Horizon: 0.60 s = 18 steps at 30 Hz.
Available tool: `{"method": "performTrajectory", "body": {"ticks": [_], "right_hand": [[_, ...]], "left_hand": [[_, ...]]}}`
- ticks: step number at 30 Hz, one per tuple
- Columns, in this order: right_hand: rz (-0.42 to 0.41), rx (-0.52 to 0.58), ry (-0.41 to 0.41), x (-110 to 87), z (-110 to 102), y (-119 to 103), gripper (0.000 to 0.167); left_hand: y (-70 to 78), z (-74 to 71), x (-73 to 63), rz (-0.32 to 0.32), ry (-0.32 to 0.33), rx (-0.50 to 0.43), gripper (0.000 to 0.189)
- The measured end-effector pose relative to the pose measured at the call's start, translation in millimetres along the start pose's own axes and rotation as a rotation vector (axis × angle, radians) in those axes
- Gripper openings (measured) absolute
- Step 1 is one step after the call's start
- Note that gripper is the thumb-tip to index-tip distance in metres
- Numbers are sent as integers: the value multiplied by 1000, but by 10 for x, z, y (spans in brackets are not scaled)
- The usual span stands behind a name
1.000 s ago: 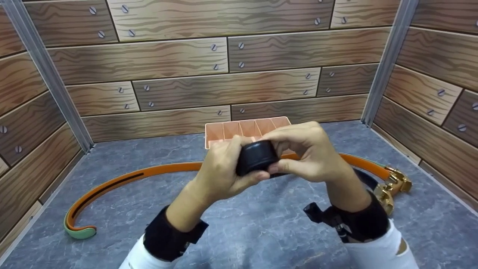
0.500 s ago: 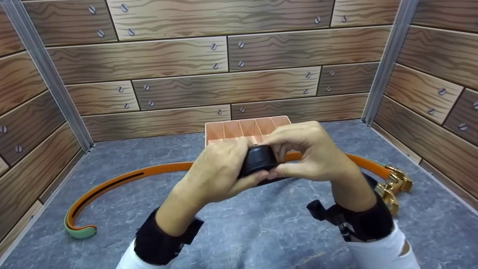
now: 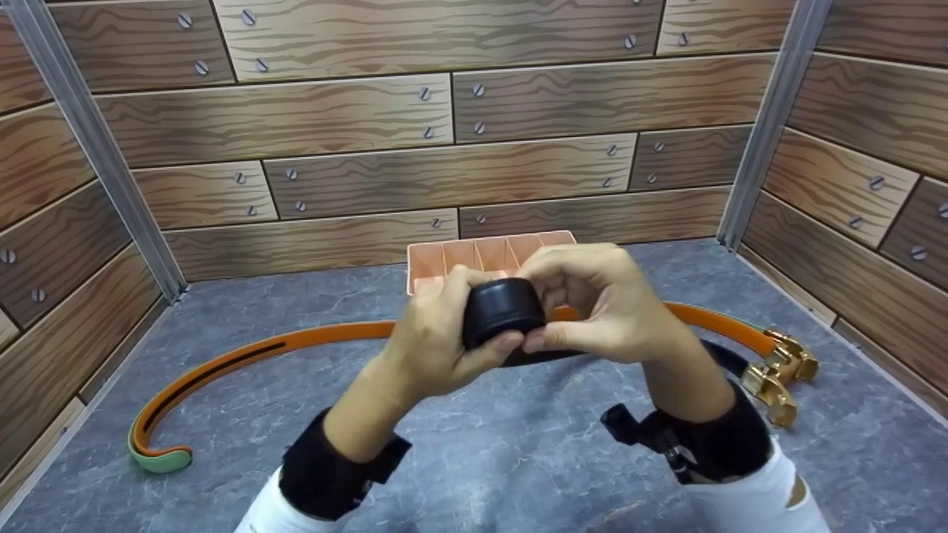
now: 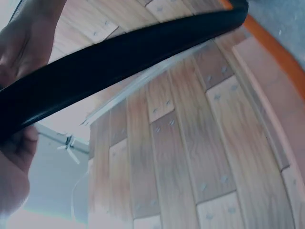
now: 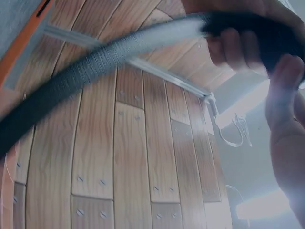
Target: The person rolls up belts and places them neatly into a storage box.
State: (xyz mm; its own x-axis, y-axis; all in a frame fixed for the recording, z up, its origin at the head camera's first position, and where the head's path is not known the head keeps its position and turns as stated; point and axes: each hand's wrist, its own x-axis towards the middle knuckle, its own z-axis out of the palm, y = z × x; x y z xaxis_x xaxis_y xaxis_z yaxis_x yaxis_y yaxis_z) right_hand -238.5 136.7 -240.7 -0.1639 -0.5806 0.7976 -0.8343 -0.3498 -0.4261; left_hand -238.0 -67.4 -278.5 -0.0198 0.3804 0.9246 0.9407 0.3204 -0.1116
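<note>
Both hands hold a black leather belt (image 3: 503, 311) in front of the chest, its bent part facing the head camera. My left hand (image 3: 429, 333) wraps it from the left, thumb along the lower edge. From the right, my right hand (image 3: 607, 303) pinches it between thumb and fingers. Dark strap trails below the hands and shows again behind the right forearm, leading toward a gold buckle (image 3: 770, 396). In the left wrist view the belt (image 4: 119, 67) stretches as a long band; in the right wrist view the band (image 5: 105, 57) curves away from the gripping fingers (image 5: 240, 50).
An orange belt with a green backing (image 3: 326, 337) arcs across the grey marbled table (image 3: 474, 474), its tip curled at the left. More gold hardware (image 3: 796, 359) lies at its right end. Behind the hands stands a pink compartment box (image 3: 426, 263). Wood-patterned walls (image 3: 355, 111) surround the table.
The hands dipped and turned the black belt slightly, then came up and a little left again. The front gold buckle piece shifted slightly to the right.
</note>
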Motion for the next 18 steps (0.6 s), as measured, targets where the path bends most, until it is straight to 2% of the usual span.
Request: {"method": "performTrajectory", "body": {"ticks": [5,7,9,11,13,18], "right_hand": [[94,-332,-26,-14,-26,-79,37],[106,-409,-30,-21,-37,-99,35],[108,-429,-22,-26,-46,-113,34],[93,-405,-3,-26,-47,-115,32],[67,-340,24,-19,-37,-104,32],[41,-95,117,2,33,-70,32]], "left_hand": [[-13,-115,43,-5,-194,132,53],[-6,-129,50,-5,-247,163,49],[2,-128,52,-10,-264,170,49],[8,-109,51,-27,-241,140,51],[13,-79,47,-53,-189,84,54],[32,43,18,-98,5,-49,60]]}}
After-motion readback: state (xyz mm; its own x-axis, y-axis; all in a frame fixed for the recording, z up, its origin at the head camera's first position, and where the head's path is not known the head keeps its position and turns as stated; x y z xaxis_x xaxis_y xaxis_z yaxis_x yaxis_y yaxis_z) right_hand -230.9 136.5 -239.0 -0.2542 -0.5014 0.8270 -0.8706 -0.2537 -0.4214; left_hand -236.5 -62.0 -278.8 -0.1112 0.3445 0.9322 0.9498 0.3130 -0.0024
